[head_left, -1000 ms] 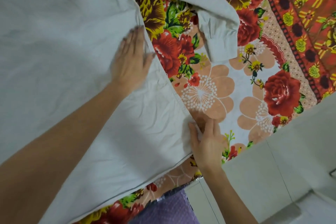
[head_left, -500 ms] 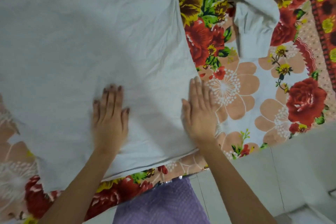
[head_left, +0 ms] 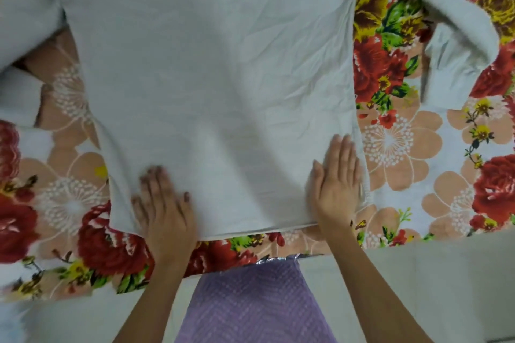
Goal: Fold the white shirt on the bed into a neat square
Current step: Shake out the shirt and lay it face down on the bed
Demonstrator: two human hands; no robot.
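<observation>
Shirt (head_left: pixel 217 86), white, lies spread across the bed (head_left: pixel 404 147) with its body flat and lightly creased; its lower hem runs along the near edge of the bed, just short of the edge; one sleeve (head_left: pixel 457 64) lies off to the right of the body, bent and bunched on the floral bedsheet; the left side of the garment reaches the picture's left border, where its outline is blurred and cannot be told exactly.

Left hand (head_left: pixel 164 211) rests palm down on the lower left part of the shirt, close to the hem; its fingers (head_left: pixel 156 178) are extended and spread flat on the cloth, gripping nothing; the hand shows motion blur, so finer detail of the contact cannot be told.

Right hand (head_left: pixel 337 184) rests palm down on the lower right part of the shirt, just inside the right side edge and close to the hem; its fingers (head_left: pixel 344 150) are straight, held together and flat against the cloth, gripping nothing; the heel of this hand lies at the hem line.

Both forearms enter from the bottom of the frame, well apart from each other; between them a purple patterned garment (head_left: pixel 250 303) on the person is visible; pale floor tiles (head_left: pixel 446 287) lie beside the bed on the near right side.
</observation>
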